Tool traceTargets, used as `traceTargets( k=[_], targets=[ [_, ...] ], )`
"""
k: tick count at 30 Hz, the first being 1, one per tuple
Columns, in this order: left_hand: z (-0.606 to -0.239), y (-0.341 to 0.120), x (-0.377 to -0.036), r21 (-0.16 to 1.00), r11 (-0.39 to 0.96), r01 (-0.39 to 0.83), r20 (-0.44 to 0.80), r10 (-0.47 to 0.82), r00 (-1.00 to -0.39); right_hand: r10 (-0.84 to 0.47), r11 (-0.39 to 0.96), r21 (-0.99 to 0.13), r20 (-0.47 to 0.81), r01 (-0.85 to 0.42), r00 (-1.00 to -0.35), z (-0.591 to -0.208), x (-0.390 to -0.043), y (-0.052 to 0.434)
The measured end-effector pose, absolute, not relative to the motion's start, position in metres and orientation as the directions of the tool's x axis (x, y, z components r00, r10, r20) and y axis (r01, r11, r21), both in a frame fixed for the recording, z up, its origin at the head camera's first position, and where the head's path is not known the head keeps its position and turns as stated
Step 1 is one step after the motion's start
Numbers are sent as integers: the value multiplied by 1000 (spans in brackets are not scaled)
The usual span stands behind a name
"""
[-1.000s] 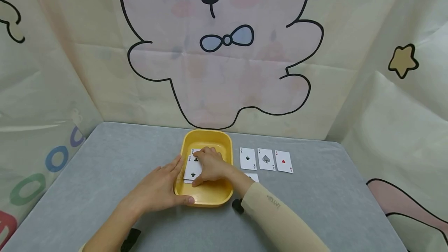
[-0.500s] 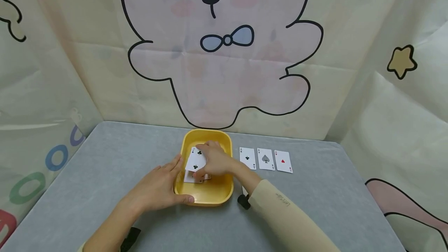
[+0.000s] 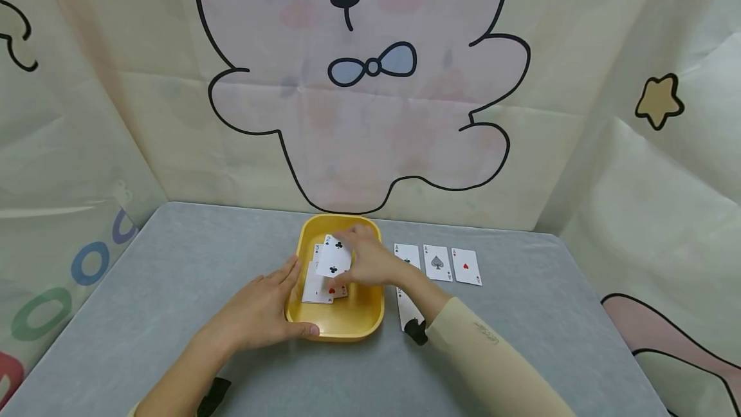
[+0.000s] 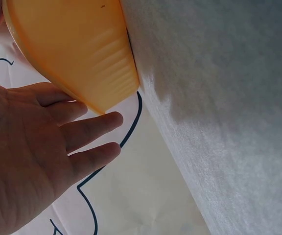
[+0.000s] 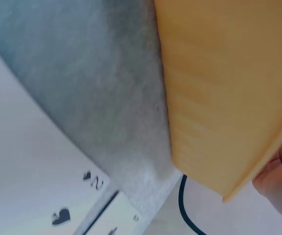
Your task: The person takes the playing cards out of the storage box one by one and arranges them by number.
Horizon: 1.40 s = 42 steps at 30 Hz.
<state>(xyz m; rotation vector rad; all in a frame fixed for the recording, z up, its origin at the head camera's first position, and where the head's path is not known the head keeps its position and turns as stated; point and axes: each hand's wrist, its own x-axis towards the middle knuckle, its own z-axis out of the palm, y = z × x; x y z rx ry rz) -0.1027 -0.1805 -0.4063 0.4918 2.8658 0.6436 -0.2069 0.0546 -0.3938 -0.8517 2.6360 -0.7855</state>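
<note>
My right hand point(image 3: 370, 259) pinches a two of clubs point(image 3: 334, 256) at its right side, between thumb and fingers. The card is over the yellow tray point(image 3: 341, 333), above several other playing cards point(image 3: 315, 288) that lie overlapping inside it. A red mark shows on one of them; most of their faces are covered. With straight fingers my left hand point(image 3: 260, 314) rests along the tray's left side, its thumb at the near rim. In the left wrist view, the left fingers point(image 4: 92, 132) lie extended beside the tray's outer wall point(image 4: 82, 54).
Right of the tray lie an ace of clubs point(image 3: 407, 253), an ace of spades point(image 3: 437, 262) and an ace of hearts point(image 3: 466, 267) in a row. Below the ace of clubs, a black-suited two point(image 5: 28, 161) lies partly under my right wrist. A grey cloth point(image 3: 521, 340) covers the table.
My right hand has lifted the two of clubs off the other cards and moved it right and farther back. More of the cards beneath now shows. My left hand stays in place.
</note>
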Motion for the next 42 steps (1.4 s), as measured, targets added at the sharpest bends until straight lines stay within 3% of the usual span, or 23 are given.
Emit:
traceTargets(
  k=[27, 42],
  targets=[
    [-406, -179, -101, 435, 861, 262, -88, 330, -940, -536, 611, -691, -2, -387, -844, -380, -192, 134],
    [-406, -179, -101, 441, 858, 263, -87, 332, -939, -538, 629, -650, 30, -425, -842, -382, -186, 180]
  ],
)
